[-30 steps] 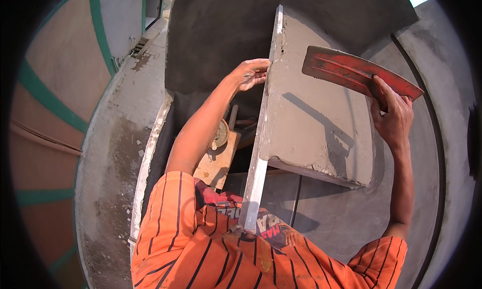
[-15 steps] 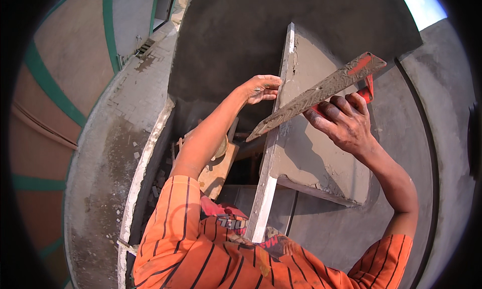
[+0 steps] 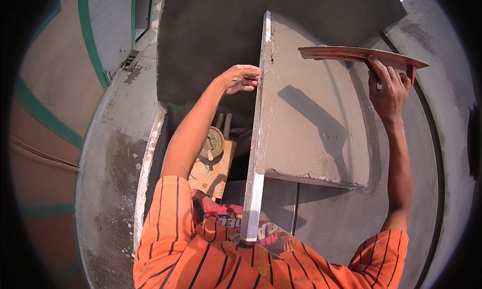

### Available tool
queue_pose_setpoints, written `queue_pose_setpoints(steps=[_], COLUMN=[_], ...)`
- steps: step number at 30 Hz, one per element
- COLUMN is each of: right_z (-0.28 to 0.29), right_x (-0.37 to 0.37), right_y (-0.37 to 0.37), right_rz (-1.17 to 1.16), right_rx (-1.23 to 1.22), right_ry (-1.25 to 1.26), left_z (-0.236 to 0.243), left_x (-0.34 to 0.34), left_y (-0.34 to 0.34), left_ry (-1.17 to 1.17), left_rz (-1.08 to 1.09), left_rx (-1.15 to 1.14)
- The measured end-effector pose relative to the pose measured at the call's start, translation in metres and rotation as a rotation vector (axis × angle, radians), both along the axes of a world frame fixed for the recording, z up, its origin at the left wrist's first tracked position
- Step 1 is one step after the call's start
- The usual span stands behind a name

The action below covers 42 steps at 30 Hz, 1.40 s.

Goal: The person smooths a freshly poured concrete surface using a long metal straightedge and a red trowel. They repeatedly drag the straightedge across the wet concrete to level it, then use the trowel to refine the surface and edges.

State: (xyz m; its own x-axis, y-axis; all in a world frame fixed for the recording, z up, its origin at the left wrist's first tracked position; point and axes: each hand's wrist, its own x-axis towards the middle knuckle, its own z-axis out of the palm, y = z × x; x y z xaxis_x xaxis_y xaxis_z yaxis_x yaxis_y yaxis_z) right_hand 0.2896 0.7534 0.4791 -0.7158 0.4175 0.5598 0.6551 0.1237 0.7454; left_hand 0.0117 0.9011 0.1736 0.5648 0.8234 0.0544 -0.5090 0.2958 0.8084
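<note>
A long whitish straightedge bar [image 3: 257, 138] lies along the left edge of a freshly plastered slab [image 3: 316, 138], its near end jutting toward my chest. My left hand [image 3: 242, 79] holds the bar's left side near the far end, fingers pressed together; the thumb is mostly hidden. Raised above the slab's far right corner is my right hand [image 3: 389, 88], wrapped round the handle of a plastering trowel [image 3: 351, 53]. The trowel is turned nearly edge-on, with its red underside partly showing. It appears apart from the plaster and casts a dark shadow on it.
A dark plastered wall [image 3: 216, 43] rises behind the slab. Below my left arm, a round bowl [image 3: 213, 142] of grey mortar sits on a wooden board [image 3: 213, 176]. At left, a rough ledge edge [image 3: 149, 163] borders a paved walkway [image 3: 113, 163] and a green-banded wall [image 3: 47, 108].
My right hand has lifted the trowel away from the bar, to the right and farther off, turning it almost edge-on. My left hand remains at the bar. The view has shifted slightly.
</note>
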Motion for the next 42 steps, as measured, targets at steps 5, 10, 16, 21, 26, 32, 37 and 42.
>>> queue_pose_setpoints(steps=[5,10,16,21,26,32,37,42], right_z=[-0.023,-0.085,-0.065,-0.064,-0.073,-0.074,-0.074,-0.127], right_x=[0.057,0.091,0.022,-0.012,0.015,0.035,0.015,-0.012], right_y=[-0.042,-0.074,-0.088,-0.106,-0.097,-0.108,-0.162,-0.243], right_rz=[0.122,-0.273,-0.151,-0.026,-0.172,-0.285,-0.012,0.147], right_rx=[-0.059,-0.418,-0.889,-0.927,-0.934,-0.685,-0.685,-0.499], right_ry=[0.45,0.462,0.867,0.64,0.569,0.736,1.062,1.59], left_z=[0.001,0.015,0.014,0.016,0.024,0.032,0.036,0.028], left_x=[0.003,0.025,0.014,-0.001,-0.003,-0.001,-0.009,0.001], left_y=[-0.012,-0.03,-0.044,-0.055,-0.064,-0.065,-0.072,-0.06], left_ry=[-0.058,-0.058,0.018,0.01,0.052,0.048,0.077,0.018], left_rz=[0.096,0.365,0.382,0.111,0.065,0.072,0.07,0.031], left_rx=[-0.082,-0.055,-0.027,0.09,0.095,0.083,0.063,0.098])
